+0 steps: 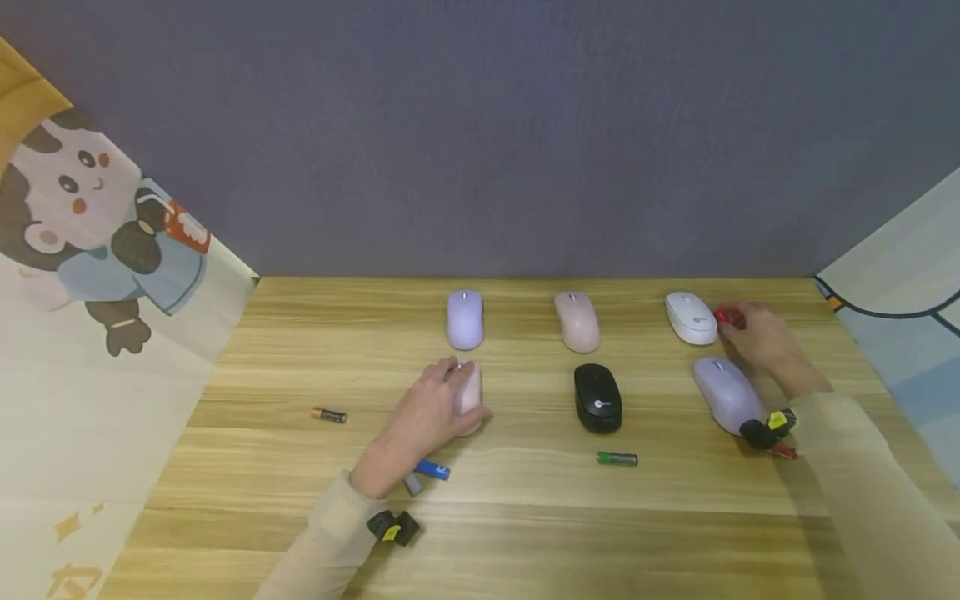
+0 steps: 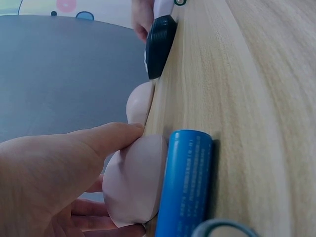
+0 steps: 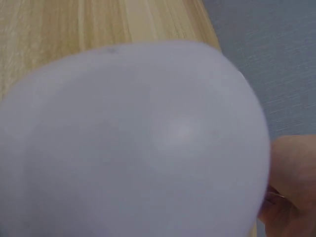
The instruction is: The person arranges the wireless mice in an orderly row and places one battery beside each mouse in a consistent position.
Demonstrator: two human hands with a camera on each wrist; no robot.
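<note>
My left hand grips a pale pink mouse on the table, thumb on one side and fingers on the other. In the left wrist view the thumb and fingers curl round that mouse. A blue battery lies beside it. At the far right my right hand pinches a small red thing next to a white mouse; its kind I cannot tell. A lavender mouse lies below that hand. It fills most of the right wrist view, hiding the fingertips.
Along the back are a purple mouse and a pink mouse; a black mouse lies in front. Loose batteries include a black-and-copper one and a green one. A grey piece lies by the left wrist, another red item by the right.
</note>
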